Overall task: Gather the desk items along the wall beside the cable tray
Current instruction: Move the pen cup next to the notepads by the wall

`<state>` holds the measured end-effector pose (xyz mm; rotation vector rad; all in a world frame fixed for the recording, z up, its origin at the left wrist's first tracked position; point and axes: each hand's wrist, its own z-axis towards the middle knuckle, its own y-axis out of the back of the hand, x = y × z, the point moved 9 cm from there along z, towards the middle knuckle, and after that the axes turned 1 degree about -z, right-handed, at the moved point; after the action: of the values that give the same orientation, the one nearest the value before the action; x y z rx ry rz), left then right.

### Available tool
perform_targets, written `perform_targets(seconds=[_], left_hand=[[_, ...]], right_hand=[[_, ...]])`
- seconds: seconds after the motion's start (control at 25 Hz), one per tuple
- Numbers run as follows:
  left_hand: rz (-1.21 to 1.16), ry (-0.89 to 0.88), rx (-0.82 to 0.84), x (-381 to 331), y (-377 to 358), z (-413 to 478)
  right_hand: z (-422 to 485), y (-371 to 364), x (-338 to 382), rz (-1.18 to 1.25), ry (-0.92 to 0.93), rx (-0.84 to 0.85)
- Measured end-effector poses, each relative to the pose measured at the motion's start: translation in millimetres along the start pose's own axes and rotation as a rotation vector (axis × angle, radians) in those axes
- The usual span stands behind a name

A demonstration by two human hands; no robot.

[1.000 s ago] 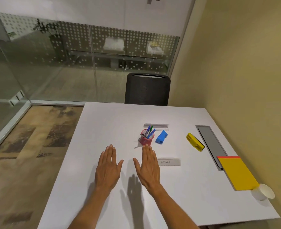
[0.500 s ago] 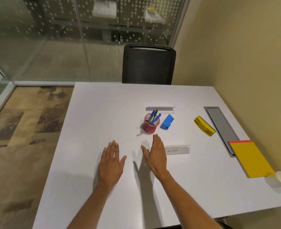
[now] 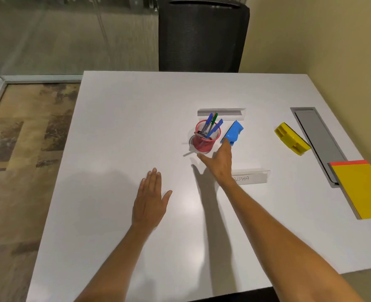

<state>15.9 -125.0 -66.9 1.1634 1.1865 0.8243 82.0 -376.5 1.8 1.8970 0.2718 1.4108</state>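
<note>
A red mesh pen cup with several pens stands mid-table. Beside it on the right lies a blue eraser block. My right hand reaches forward, open, fingertips at the near end of the blue block, thumb toward the cup. My left hand lies flat and open on the white table. A clear name plate marked ALPHA lies partly under my right wrist. Another clear plate lies behind the cup. A yellow eraser block sits by the grey cable tray along the right wall.
A yellow notepad with a red top edge overlaps the near end of the cable tray. A black chair stands at the table's far side. The beige wall runs along the right; a glass partition is at the far left.
My right hand has moved forward from flat on the table to the blue block and pen cup. The left hand stayed put. The view tilted down and closer.
</note>
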Motion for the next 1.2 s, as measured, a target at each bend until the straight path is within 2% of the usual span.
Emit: perform_targets(seconds=[0.44, 0.76, 1.2], left_hand=[[0.030, 0.008, -0.034, 17.5, -38.0, 3.2], [0.019, 0.005, -0.053, 17.9, -39.6, 3.0], [0.024, -0.014, -0.072, 18.5, -41.8, 2.2]], right_hand=[[48.4, -18.1, -12.0, 0.323, -0.035, -0.097], [56.0, -28.8, -11.7, 0.421, -0.058, -0.119], [41.4, -21.1, -9.0, 0.410, -0.025, -0.138]])
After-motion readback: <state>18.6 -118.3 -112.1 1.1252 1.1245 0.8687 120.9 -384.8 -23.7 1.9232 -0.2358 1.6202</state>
